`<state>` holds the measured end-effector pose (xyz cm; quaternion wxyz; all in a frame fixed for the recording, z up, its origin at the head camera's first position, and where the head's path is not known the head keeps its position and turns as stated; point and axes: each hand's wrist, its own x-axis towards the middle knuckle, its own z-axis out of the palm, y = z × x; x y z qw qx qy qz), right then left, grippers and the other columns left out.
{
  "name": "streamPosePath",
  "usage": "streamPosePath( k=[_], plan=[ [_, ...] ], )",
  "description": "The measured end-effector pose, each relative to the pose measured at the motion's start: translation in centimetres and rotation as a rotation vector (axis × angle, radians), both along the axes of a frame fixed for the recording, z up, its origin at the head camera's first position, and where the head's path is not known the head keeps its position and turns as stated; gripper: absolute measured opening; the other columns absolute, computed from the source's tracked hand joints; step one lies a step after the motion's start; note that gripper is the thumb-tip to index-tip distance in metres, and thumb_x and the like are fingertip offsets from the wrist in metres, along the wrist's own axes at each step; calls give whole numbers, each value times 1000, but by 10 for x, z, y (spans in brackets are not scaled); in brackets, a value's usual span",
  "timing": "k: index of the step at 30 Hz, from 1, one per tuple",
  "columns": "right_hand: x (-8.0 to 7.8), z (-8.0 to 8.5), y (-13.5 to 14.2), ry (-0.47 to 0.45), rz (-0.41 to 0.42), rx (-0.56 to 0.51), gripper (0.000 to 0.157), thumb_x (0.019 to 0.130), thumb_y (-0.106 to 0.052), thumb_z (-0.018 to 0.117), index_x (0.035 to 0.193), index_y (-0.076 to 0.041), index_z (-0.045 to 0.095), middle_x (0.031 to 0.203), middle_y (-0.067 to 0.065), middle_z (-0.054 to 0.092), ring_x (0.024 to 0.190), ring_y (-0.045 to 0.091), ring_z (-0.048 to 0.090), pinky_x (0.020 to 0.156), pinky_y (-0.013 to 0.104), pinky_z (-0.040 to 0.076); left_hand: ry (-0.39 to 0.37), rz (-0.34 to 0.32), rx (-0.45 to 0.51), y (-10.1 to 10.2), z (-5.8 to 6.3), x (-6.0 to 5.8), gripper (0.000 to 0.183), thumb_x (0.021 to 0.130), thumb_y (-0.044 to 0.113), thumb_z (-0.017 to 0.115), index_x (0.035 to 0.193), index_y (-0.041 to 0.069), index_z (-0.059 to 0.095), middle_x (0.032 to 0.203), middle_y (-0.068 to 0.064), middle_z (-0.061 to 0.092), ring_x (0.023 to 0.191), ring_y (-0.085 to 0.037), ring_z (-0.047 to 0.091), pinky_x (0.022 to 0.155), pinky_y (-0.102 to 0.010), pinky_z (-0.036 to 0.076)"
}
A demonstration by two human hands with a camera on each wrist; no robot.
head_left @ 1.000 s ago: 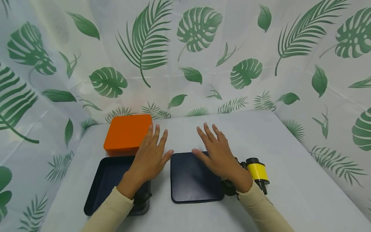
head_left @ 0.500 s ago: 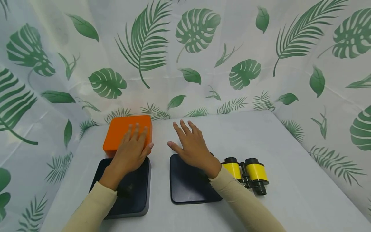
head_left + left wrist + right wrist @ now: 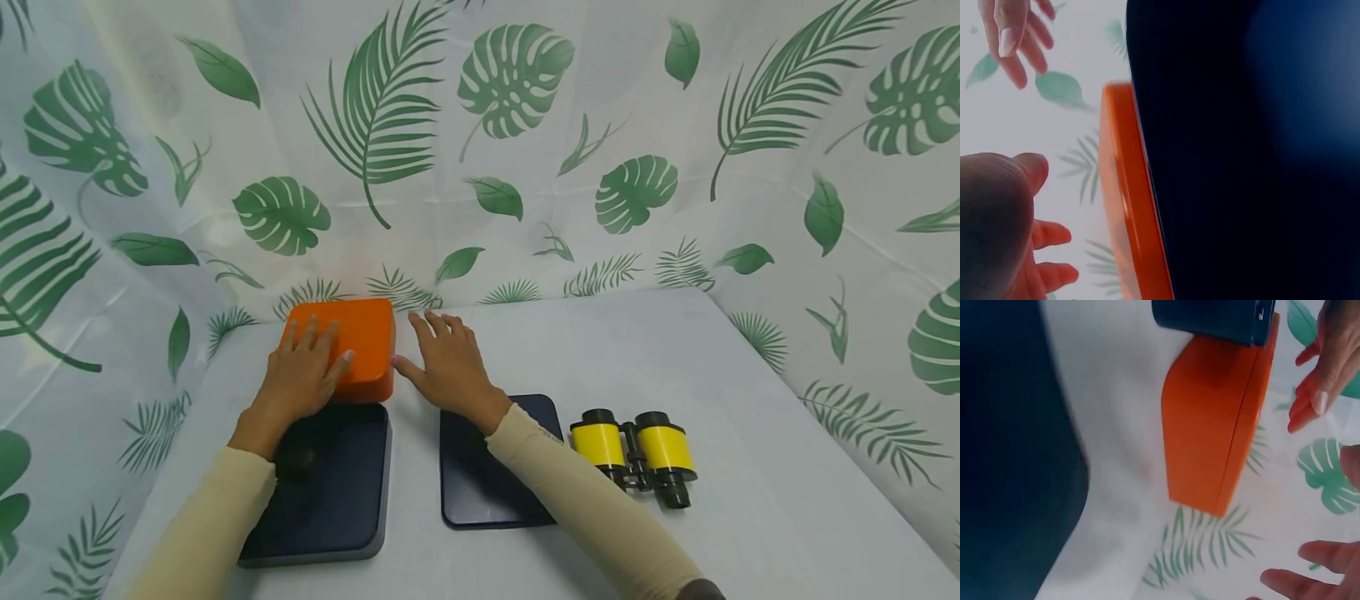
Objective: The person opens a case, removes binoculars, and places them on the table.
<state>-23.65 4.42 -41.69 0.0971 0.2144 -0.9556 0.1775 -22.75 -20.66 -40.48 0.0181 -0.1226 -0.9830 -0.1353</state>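
Note:
An orange box [image 3: 363,354] with a seam below its top stands at the back left, as the head view shows. My left hand [image 3: 296,375] hovers over its left part, palm down with fingers spread. My right hand [image 3: 450,362] is raised just right of the box, thumb toward its side and fingers loosely extended. Both hands hold nothing. In the right wrist view, a gap shows between the left hand [image 3: 1335,362] and the orange box [image 3: 1210,425]. In front of that box lies a dark navy box [image 3: 337,500], partly under my left forearm.
A flat dark navy lid-like panel [image 3: 487,492] lies mid-table, partly covered by my right forearm. Yellow and black binoculars [image 3: 663,446] rest to its right. A white leaf-printed cloth [image 3: 525,242] hangs behind and at both sides of the white table [image 3: 750,500].
Both hands have moved left, from above the navy box and panel toward the orange box. The right forearm has uncovered the binoculars. The objects have stayed in place.

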Motion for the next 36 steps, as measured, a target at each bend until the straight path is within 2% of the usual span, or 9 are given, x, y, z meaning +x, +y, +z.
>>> streamPosePath(
  k=[4,8,13,17,21,25,28,31,36],
  plan=[
    [-9,-1,-15,-8,-1,-57,79,104,-60,58,164,-12,40,158,12,55,138,36,54,114,53,48,-12,40,66,-15,-1,-10,70,113,48,43,162,-2,34,168,-37,25,152,-65,20,112,-85,27],
    [-15,-1,-27,-65,3,-129,79,103,-59,61,163,-11,41,157,12,56,135,34,56,114,51,49,-29,84,140,-29,-1,-20,75,111,54,46,160,-2,35,164,-37,32,146,-63,28,112,-82,28],
    [-23,-1,-38,-169,12,-258,79,102,-54,67,162,-11,41,153,14,57,135,30,57,113,44,52,-23,154,258,-43,-2,-29,81,105,50,63,159,-4,38,156,-38,38,141,-59,36,116,-77,32],
    [-31,-2,-44,-252,-8,-388,76,99,-50,73,157,-9,45,143,15,62,125,27,62,100,40,57,-48,190,351,-55,-2,-34,86,99,48,73,157,-5,39,152,-38,42,137,-55,42,114,-72,40],
    [-40,-5,-47,-362,-58,-500,76,94,-47,80,152,-9,48,136,16,65,114,26,64,92,38,59,-134,209,454,-70,-4,-38,92,97,52,75,159,-4,35,154,-38,40,135,-54,43,111,-69,45],
    [-48,-10,-47,-514,-128,-608,80,90,-48,84,150,-11,48,131,14,65,105,26,63,88,37,60,-270,251,559,-83,-6,-39,99,96,52,77,164,-1,27,160,-38,33,140,-55,39,115,-70,41],
    [-52,-15,-45,-605,-186,-660,80,87,-48,87,147,-12,48,124,11,66,100,26,64,85,36,59,-357,274,598,-88,-9,-40,104,95,51,78,166,1,21,164,-38,28,145,-56,35,119,-70,37],
    [-54,-18,-45,-656,-206,-691,78,86,-45,89,145,-12,49,118,9,68,99,27,67,84,35,58,-404,286,618,-92,-13,-42,106,95,48,79,167,2,17,166,-38,25,148,-56,33,121,-70,35],
    [-58,-23,-48,-709,-191,-748,78,85,-40,91,144,-9,50,114,7,68,97,26,68,86,38,58,-440,283,669,-94,-17,-44,106,96,44,79,168,1,13,166,-39,25,147,-55,36,122,-68,36]
  ],
)
